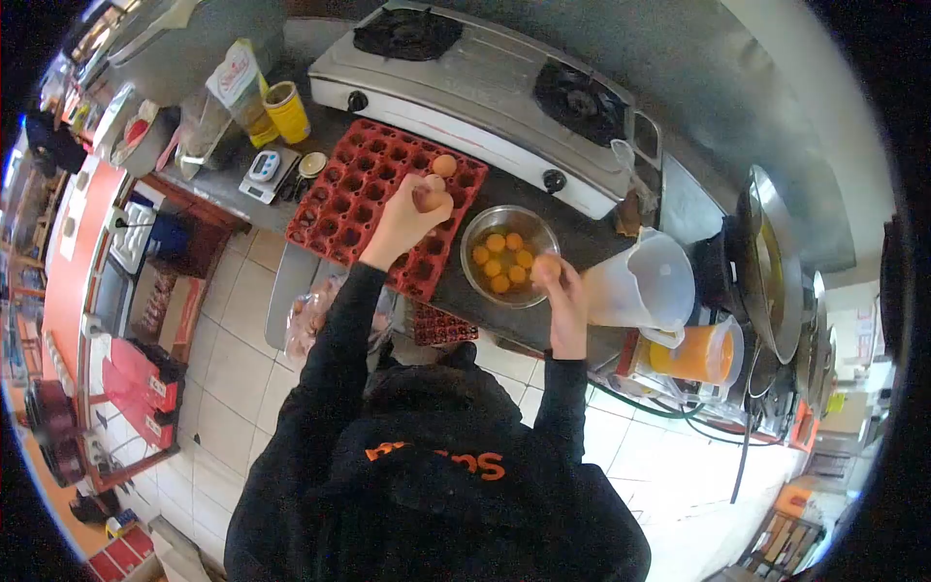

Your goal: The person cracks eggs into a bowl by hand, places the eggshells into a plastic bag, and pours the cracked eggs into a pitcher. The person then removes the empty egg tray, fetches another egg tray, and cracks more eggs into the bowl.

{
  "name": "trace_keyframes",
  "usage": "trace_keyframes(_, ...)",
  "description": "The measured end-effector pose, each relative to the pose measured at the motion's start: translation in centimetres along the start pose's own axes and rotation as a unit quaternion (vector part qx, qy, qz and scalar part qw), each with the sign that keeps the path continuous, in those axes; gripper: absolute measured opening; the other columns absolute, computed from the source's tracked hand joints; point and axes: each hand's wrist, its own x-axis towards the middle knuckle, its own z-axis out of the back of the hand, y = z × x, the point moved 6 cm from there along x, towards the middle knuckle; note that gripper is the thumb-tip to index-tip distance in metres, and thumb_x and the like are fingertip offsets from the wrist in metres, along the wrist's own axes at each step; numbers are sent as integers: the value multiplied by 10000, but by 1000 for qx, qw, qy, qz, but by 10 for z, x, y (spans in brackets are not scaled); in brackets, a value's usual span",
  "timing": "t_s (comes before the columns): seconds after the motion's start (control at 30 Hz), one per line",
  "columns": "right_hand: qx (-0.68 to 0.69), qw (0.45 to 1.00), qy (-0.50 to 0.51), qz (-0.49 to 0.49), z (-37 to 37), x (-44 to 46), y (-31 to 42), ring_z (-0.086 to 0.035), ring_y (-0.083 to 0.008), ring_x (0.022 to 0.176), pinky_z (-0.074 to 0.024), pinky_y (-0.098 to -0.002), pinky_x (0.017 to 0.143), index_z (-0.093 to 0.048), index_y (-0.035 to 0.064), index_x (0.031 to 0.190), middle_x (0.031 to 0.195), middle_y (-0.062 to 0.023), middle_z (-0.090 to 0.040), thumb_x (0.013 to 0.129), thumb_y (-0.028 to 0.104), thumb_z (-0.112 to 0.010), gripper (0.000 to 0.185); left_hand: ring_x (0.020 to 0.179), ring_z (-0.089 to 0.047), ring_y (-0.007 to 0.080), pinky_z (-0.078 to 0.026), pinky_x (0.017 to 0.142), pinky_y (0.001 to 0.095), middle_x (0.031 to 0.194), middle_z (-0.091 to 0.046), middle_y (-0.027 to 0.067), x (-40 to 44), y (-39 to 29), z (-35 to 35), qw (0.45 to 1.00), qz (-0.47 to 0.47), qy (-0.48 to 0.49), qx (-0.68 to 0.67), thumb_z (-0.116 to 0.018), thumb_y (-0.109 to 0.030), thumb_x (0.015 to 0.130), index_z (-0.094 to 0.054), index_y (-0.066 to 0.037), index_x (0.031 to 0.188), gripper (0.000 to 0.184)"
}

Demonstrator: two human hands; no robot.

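Observation:
My left hand [412, 219] is over the red egg tray [361, 211], its fingers closed round an egg that they partly hide. Just beyond them, a brown egg [444, 165] sits in the tray's far right part. At the right rim of the steel bowl [466, 254], my right hand [564, 303] grips another brown egg [546, 268]. Several yolks [496, 267] lie in clear liquid inside the bowl.
Behind the tray and bowl stands a gas stove [465, 102]. A translucent pitcher [621, 289] and an orange-filled container [693, 354] are on the right. A yellow can [287, 113] and small scale [267, 175] stand at the left.

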Motion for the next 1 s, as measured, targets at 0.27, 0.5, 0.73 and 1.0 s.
trace_keyframes(0.27,-171,943,-64,277,-49,-16,78,-607,-254,1063,-489,-346,908,-590,1,1215,1182,-139,-622,801,119,-775,468,965,-570,155,-512,823,344,1221,-570,62,-35,-10,-91,818,156,187,-521,-398,-311,1028,-458,-87,1386,426)
trace_keyframes(0.5,-322,837,-114,428,-71,-19,84,-608,-317,1065,-498,-398,903,-617,49,1216,1176,-140,-622,756,134,-805,504,1057,-587,170,-493,912,322,1201,-583,87,-44,-37,-114,858,104,152,-479,-402,-275,1041,-470,-51,1355,392)
trace_keyframes(0.73,-324,834,-106,433,-68,-14,82,-612,-328,1058,-500,-404,902,-615,41,1200,1159,-150,-627,763,131,-795,481,1125,-569,171,-466,963,334,1275,-570,59,-41,-18,-117,872,135,139,-450,-392,-302,1037,-462,-57,1376,423)
trace_keyframes(1.0,-13,972,-73,222,-43,4,75,-549,-146,1034,-426,-293,942,-612,17,1093,1035,-34,-596,892,96,-572,220,1060,-594,157,-500,888,341,1235,-593,56,-36,-14,-108,880,101,144,-440,-433,-325,1033,-505,-70,1289,368)
